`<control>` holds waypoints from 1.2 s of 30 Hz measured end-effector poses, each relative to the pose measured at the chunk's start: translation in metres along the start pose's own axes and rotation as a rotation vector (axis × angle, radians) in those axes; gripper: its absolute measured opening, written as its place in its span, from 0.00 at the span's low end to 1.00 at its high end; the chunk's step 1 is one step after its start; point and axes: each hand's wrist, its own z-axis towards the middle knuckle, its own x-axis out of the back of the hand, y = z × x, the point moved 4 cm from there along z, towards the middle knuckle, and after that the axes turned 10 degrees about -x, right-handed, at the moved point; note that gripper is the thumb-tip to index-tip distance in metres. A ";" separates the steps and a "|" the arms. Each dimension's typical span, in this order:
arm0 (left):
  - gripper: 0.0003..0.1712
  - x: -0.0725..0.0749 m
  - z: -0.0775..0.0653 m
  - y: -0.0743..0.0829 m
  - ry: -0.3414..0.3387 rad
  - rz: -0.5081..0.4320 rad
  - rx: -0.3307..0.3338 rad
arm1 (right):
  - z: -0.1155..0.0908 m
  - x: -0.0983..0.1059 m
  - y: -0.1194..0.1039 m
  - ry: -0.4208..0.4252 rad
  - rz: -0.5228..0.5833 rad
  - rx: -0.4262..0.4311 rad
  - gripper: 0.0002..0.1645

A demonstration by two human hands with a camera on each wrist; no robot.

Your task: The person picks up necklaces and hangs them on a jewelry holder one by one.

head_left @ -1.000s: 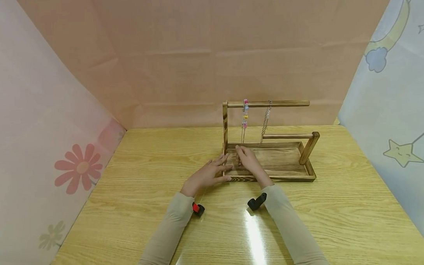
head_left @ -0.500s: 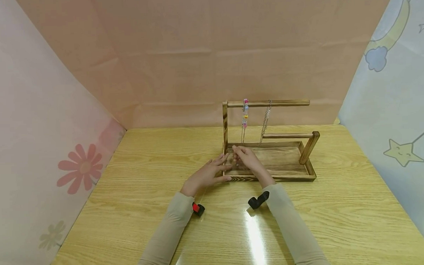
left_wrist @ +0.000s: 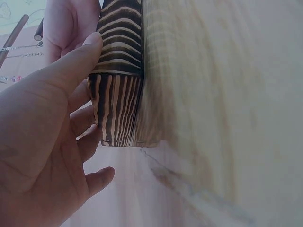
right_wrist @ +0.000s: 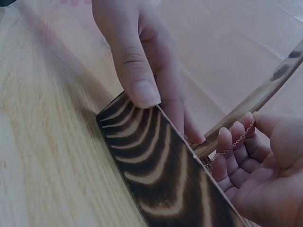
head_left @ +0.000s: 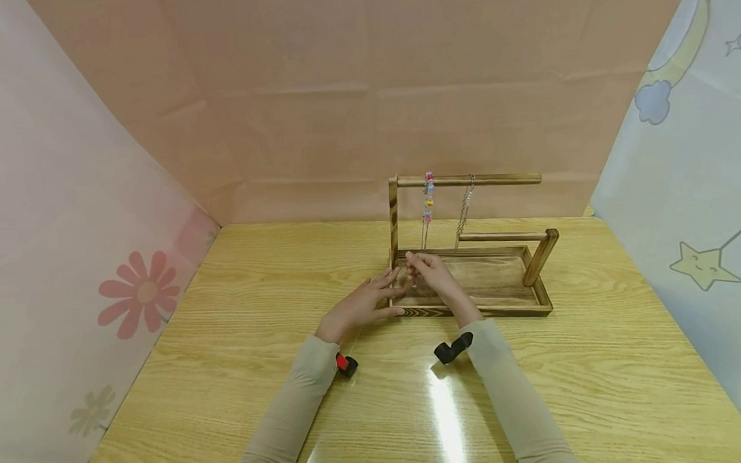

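Note:
In the head view a wooden jewelry stand (head_left: 496, 313) stands on the table, with a shallow tray under two bars. My left hand (head_left: 359, 305) holds the tray's front left corner, its thumb (right_wrist: 144, 93) against the striped front wall and other fingers at the left end. Over the tray's left part, my right hand (head_left: 436, 275) pinches a thin gold-toned chain (right_wrist: 243, 137), which runs across its fingers in the right wrist view. The chain's lower part is mostly hidden. A colourful beaded strand (head_left: 429, 203) and a silver chain (head_left: 466, 208) hang from the upper bar.
The lower bar (head_left: 499, 238) juts left from a post (head_left: 540, 258) on the stand's right side. An upright (head_left: 394, 220) carries the upper bar at the left. A wood-grain table (head_left: 274, 276) lies below, with printed cloth walls around it.
My right hand has shifted slightly left within the tray, fingers still pinched on the chain. The left hand keeps its place on the corner, and the hanging strands stay put.

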 end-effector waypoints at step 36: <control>0.35 0.000 0.000 0.000 -0.004 -0.004 0.015 | 0.000 0.003 -0.002 -0.005 -0.034 0.023 0.25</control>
